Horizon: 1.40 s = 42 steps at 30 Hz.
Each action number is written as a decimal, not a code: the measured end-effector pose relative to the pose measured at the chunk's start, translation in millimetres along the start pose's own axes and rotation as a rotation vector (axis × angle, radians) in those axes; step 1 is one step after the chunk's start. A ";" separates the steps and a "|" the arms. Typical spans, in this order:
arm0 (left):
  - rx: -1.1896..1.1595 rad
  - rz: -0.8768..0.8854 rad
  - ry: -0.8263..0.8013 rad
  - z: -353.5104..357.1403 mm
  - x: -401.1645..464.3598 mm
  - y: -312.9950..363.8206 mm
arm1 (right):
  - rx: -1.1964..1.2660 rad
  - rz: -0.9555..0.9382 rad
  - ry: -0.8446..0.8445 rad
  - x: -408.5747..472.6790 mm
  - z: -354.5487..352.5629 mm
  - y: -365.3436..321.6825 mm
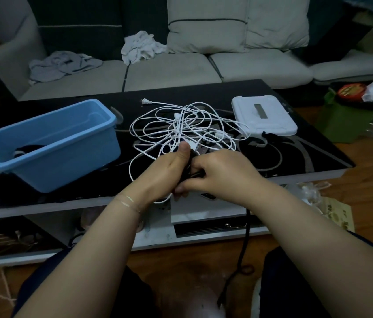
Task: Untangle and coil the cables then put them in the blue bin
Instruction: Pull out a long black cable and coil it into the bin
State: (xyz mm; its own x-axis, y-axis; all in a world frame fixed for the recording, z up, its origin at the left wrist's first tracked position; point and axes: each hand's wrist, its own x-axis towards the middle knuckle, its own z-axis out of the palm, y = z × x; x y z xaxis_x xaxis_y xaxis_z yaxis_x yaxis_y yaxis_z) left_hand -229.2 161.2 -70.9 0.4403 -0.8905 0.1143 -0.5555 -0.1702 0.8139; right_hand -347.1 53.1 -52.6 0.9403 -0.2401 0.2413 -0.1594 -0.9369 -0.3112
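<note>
Coiling of a thin black rubber-sheathed cable (245,246) is shown in progress. A small black bundle is gripped in the curled fingers of the left hand (169,167), thumb raised above it, while the strand is pinched just beside that grip by the right hand (221,172). Below the grip, the free tail of the black cable hangs past the edge of the glossy black glass table (307,154) toward the floor. Just beyond the grip lies the loose tangle of thin white cables (185,127), touching the left thumb. Well to the left of the grip stands the light blue rectangular plastic bin (54,143), a dark item already inside. A white loop may be snagged and dragged along if the bundle is lifted carelessly.
</note>
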 end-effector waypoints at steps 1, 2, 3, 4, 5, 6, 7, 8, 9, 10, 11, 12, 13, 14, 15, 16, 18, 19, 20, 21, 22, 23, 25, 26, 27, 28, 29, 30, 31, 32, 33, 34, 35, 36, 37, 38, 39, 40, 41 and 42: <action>-0.073 -0.005 -0.053 -1.0 -2.0 0.6 | 0.033 0.017 -0.011 -0.3 -2.9 1.6; -0.116 -0.001 -0.105 -2.0 -3.3 0.3 | 0.080 0.031 -0.031 -0.3 -5.5 3.7; -0.145 0.002 -0.150 -2.8 -5.1 0.2 | 0.123 0.044 -0.051 -0.1 -7.4 6.1; -0.163 0.001 -0.188 -2.5 -6.3 0.4 | 0.149 0.061 -0.067 0.6 -9.8 9.4; -0.167 -0.012 -0.224 -1.7 -7.0 1.0 | 0.157 0.080 -0.076 1.9 -12.5 13.6; -0.152 -0.024 -0.251 -0.9 -7.1 0.7 | 0.161 0.097 -0.084 3.2 -15.4 17.9; -0.132 -0.022 -0.278 0.6 -6.6 0.9 | 0.177 0.108 -0.091 3.7 -18.4 21.8; -0.118 -0.015 -0.302 1.8 -6.3 1.1 | 0.220 0.112 -0.095 3.7 -20.5 24.8; -0.113 -0.012 -0.321 2.5 -5.9 1.7 | 0.294 0.113 -0.091 3.6 -21.7 26.7; -0.109 -0.014 -0.333 2.8 -5.5 2.8 | 0.387 0.111 -0.083 3.4 -21.7 28.2; -0.116 -0.022 -0.331 3.1 -5.2 4.2 | 0.470 0.108 -0.075 3.1 -21.5 29.5; -0.126 -0.027 -0.323 3.3 -5.4 5.8 | 0.534 0.100 -0.069 3.6 -21.0 30.9; -0.137 -0.026 -0.318 3.8 -5.8 7.1 | 0.581 0.086 -0.069 4.3 -20.6 32.0; -0.148 -0.018 -0.313 4.5 -6.2 8.5 | 0.624 0.070 -0.071 5.1 -20.7 33.2; -0.161 -0.008 -0.309 5.0 -7.0 10.4 | 0.666 0.053 -0.070 5.8 -21.3 34.3; -0.180 0.003 -0.308 5.2 -8.0 12.2 | 0.705 0.041 -0.060 6.8 -22.3 35.8; -0.239 0.022 -0.313 4.8 -10.5 15.7 | 0.784 0.046 -0.024 9.3 -23.9 39.3; -0.275 0.027 -0.317 4.9 -11.6 17.3 | 0.826 0.058 -0.006 10.5 -24.2 40.6; -0.312 0.030 -0.316 5.4 -12.5 18.7 | 0.865 0.071 0.008 11.8 -23.9 41.8; -0.345 0.031 -0.306 6.0 -13.4 20.1 | 0.897 0.076 0.017 13.1 -23.2 42.3; -0.372 0.032 -0.284 6.6 -13.7 21.0 | 0.919 0.071 0.023 14.6 -22.0 41.9; -0.394 0.034 -0.259 6.9 -14.0 21.5 | 0.928 0.061 0.036 16.1 -20.2 40.2; -0.441 0.044 -0.208 6.2 -14.0 21.6 | 0.925 0.059 0.085 19.5 -14.9 35.4; -0.463 0.052 -0.184 5.3 -14.2 21.5 | 0.925 0.068 0.115 21.0 -11.3 32.7; -0.477 0.056 -0.161 4.3 -14.7 21.3 | 0.940 0.079 0.138 22.3 -7.1 29.5; -0.485 0.058 -0.140 3.1 -15.0 20.8 | 0.978 0.090 0.152 23.6 -2.3 26.6; -0.487 0.057 -0.122 1.7 -15.4 20.1 | 1.026 0.093 0.155 25.1 2.7 23.6; -0.489 0.053 -0.110 0.4 -15.9 19.3 | 1.063 0.092 0.153 26.1 7.3 21.3; -0.497 0.047 -0.104 -1.0 -16.6 18.6 | 1.089 0.093 0.152 26.9 11.0 19.5; -0.517 0.044 -0.100 -1.6 -17.4 17.9 | 1.115 0.095 0.152 27.4 13.8 18.5; -0.552 0.040 -0.098 -2.0 -18.3 17.6 | 1.145 0.097 0.153 28.4 15.6 17.4; -0.599 0.035 -0.096 -2.1 -19.3 17.6 | 1.172 0.102 0.153 29.1 16.6 16.6; -0.647 0.029 -0.095 -1.2 -19.9 17.4 | 1.191 0.110 0.155 29.5 17.8 16.9; -0.684 0.026 -0.088 -2.2 -20.5 17.3 | 1.202 0.115 0.153 31.3 18.4 15.9; -0.714 0.022 -0.084 -1.8 -20.6 17.2 | 1.203 0.125 0.156 31.5 19.0 16.2; -0.738 0.018 -0.080 -1.9 -20.5 16.7 | 1.201 0.134 0.162 31.8 19.3 16.4; -0.753 0.017 -0.072 -2.1 -20.8 16.3 | 1.196 0.135 0.166 32.8 19.3 16.2; -0.763 0.018 -0.065 -1.7 -21.1 16.0 | 1.187 0.133 0.170 33.2 18.9 16.4; -0.776 0.019 -0.059 -1.0 -21.2 16.6 | 1.174 0.127 0.177 34.1 18.1 17.2; -0.801 0.022 -0.050 -0.8 -21.1 17.7 | 1.152 0.125 0.189 35.0 18.5 18.3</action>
State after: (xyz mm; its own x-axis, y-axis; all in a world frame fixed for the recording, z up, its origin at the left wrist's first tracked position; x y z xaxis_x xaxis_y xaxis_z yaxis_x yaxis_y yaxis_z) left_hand -247.8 177.4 -58.4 0.3921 -0.9114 0.1252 0.1197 0.1854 0.9753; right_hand -311.6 32.3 -66.8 0.8624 -0.4388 0.2523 0.2097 -0.1440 -0.9671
